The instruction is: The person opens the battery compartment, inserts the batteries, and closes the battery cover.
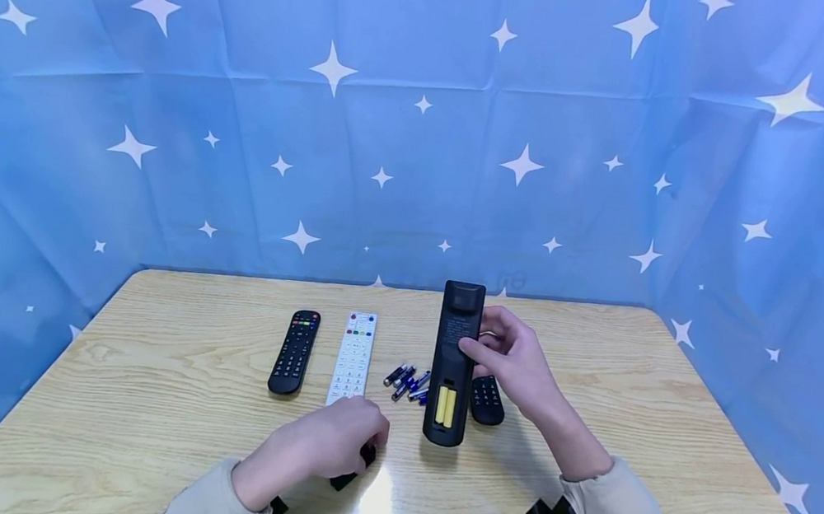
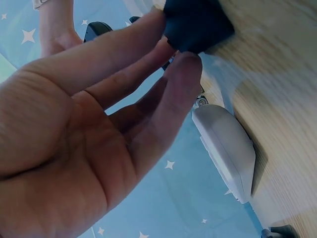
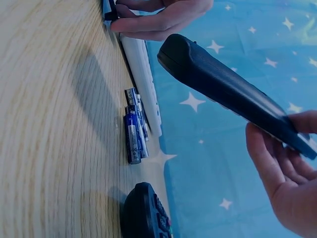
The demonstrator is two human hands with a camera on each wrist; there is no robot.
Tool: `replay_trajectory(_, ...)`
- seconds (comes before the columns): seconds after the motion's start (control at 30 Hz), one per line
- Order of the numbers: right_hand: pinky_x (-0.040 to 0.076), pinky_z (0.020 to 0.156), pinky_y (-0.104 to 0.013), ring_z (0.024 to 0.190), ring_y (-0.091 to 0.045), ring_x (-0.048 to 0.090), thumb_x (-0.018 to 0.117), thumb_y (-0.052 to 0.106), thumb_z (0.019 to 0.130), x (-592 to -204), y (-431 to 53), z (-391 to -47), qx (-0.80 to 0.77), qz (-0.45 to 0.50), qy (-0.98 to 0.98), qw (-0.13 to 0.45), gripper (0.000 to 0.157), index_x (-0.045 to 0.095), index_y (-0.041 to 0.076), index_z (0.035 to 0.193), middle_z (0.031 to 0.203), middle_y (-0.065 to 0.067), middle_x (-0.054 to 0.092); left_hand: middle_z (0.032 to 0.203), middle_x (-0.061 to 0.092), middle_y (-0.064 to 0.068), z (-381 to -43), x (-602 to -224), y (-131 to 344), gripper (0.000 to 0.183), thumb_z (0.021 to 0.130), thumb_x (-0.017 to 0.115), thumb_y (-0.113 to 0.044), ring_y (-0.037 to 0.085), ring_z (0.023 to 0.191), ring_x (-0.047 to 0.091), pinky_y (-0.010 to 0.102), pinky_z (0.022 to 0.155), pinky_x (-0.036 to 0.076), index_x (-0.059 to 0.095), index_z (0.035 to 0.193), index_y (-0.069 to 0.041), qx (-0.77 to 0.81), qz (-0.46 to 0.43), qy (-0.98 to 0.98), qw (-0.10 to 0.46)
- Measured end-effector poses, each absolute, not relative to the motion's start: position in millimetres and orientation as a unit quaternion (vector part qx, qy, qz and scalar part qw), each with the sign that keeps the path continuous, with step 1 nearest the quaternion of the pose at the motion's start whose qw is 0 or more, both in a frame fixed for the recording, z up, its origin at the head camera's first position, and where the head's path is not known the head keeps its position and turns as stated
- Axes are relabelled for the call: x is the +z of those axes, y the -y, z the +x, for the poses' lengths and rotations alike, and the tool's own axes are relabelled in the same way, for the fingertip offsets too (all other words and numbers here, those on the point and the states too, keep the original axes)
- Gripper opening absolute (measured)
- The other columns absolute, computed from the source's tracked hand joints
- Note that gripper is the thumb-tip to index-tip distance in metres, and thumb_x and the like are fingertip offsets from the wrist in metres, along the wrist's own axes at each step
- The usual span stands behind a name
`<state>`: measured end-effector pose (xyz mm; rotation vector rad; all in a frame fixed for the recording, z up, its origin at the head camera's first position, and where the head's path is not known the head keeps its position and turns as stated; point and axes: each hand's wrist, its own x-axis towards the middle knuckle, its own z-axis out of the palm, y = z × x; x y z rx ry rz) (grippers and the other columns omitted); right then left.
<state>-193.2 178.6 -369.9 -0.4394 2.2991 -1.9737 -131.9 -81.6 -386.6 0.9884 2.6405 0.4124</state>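
The white remote (image 1: 352,359) lies face up on the table (image 1: 182,400), and the other places are told from it. To its right, the held remote (image 1: 452,364) is raised clear of the wood in the right hand (image 1: 520,371). That hand grips it along its right edge, the thumb on the back and the fingers around the far side. Its back faces the person, and in the uncovered bay near its lower end two yellow batteries (image 1: 441,406) sit side by side.

The left hand (image 1: 338,436) is at the near end of the white remote, hiding that end from the head camera; the left wrist view shows a gap between the two. Its thumb and fingertips pinch a black piece (image 2: 198,25). The piece is dark and partly covered, so it may be a battery cover, but its shape is hard to make out. The held remote is to the right of this hand and apart from it.

Just right of the white remote, loose batteries (image 3: 132,139) lie in a small heap. Farther right, beyond the held remote, a half-hidden remote (image 1: 487,402) rests on the table. Left of the white remote lies a dark remote (image 1: 293,353), buttons up. Behind them all hangs a blue curtain (image 1: 239,191) with pale stars.
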Motion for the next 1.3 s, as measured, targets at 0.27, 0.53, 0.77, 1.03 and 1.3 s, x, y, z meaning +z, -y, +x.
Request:
replay_trajectory(0.27, 0.061, 0.072, -0.041, 0.091, -0.023, 0.070, 0.071, 0.010, 0.097, -369.9, -178.8, -193.1, -0.643, -0.146, -0.750, 0.039, 0.041, 0.053, -0.004, 0.132, 0.112, -0.019, 0.065, 0.080, 0.063, -0.009, -131.6, -387.9, 81.0, 0.024, 0.075, 0.081, 0.009, 0.005, 0.077, 0.056, 0.023, 0.072, 0.050, 0.075, 0.085, -0.012, 0.153, 0.343, -0.914, 0.156)
replay_trajectory(0.53, 0.061, 0.071, -0.041, 0.091, -0.023, 0.070, 0.071, 0.009, 0.097, -370.8, -179.0, -193.5, -0.646, -0.153, -0.747, 0.040, 0.041, 0.053, -0.005, 0.132, 0.111, -0.020, 0.065, 0.079, 0.061, -0.011, -130.1, -388.9, 80.7, 0.025, 0.073, 0.085, 0.004, 0.004, 0.077, 0.055, 0.024, 0.073, 0.050, 0.074, 0.083, -0.015, 0.154, 0.347, -0.914, 0.140)
replay_trajectory(0.77, 0.061, 0.071, -0.040, 0.091, -0.023, 0.070, 0.071, 0.009, 0.097, -370.4, -178.9, -194.0, -0.647, -0.154, -0.746, 0.040, 0.041, 0.053, -0.005, 0.132, 0.111, -0.019, 0.066, 0.077, 0.055, -0.012, -130.1, -387.1, 81.5, 0.026, 0.077, 0.084, 0.004, 0.003, 0.073, 0.049, 0.022, 0.068, 0.046, 0.068, 0.082, -0.016, 0.189, 0.348, -0.907, 0.144)
replay_trajectory(1.03, 0.061, 0.071, -0.040, 0.091, -0.023, 0.070, 0.071, 0.009, 0.097, -370.1, -178.7, -194.3, -0.647, -0.155, -0.746, 0.039, 0.042, 0.053, -0.005, 0.132, 0.110, -0.019, 0.065, 0.074, 0.054, -0.011, -130.4, -384.9, 80.3, 0.027, 0.078, 0.082, 0.006, 0.003, 0.070, 0.048, 0.021, 0.064, 0.045, 0.065, 0.080, -0.015, 0.215, 0.349, -0.901, 0.143)
replay_trajectory(1.3, 0.061, 0.070, -0.040, 0.091, -0.022, 0.070, 0.071, 0.010, 0.097, -369.9, -178.6, -193.9, -0.645, -0.154, -0.748, 0.037, 0.042, 0.053, -0.004, 0.132, 0.110, -0.019, 0.066, 0.075, 0.056, -0.011, -133.2, -385.9, 79.9, 0.023, 0.079, 0.083, 0.004, 0.002, 0.069, 0.051, 0.019, 0.064, 0.047, 0.067, 0.081, -0.013, 0.243, 0.358, -0.893, 0.126)
